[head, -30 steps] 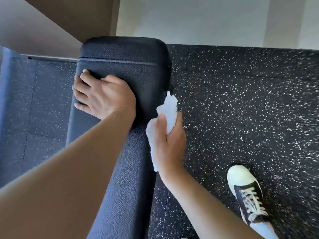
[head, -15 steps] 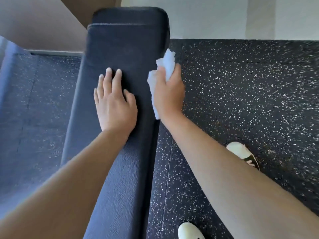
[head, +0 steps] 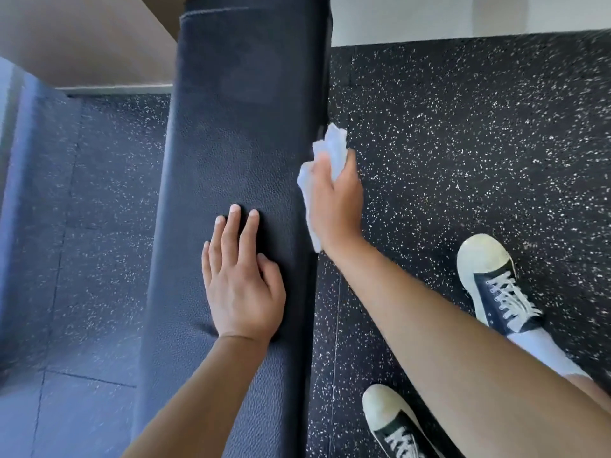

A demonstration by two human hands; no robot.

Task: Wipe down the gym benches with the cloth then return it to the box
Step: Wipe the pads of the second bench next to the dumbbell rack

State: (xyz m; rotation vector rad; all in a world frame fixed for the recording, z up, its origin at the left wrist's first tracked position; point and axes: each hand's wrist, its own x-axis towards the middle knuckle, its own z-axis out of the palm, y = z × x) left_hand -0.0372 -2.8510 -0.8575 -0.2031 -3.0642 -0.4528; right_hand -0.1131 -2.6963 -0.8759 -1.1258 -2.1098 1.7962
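A long black padded gym bench (head: 231,153) runs from the bottom of the view up to the top. My left hand (head: 241,279) lies flat on its top surface, fingers straight and pointing away from me. My right hand (head: 335,206) holds a crumpled white cloth (head: 334,150) against the bench's right side edge. The cloth sticks out above my fingers and below my wrist. The box is not in view.
Black rubber floor with white speckles (head: 463,160) spreads to the right and left of the bench. My two dark sneakers with white toes (head: 496,285) (head: 396,421) stand right of the bench. A pale wall (head: 429,14) closes the far end.
My right hand has slid the cloth back toward me along the bench's right edge. My left hand has shifted nearer along the top, staying flat. My feet have stepped.
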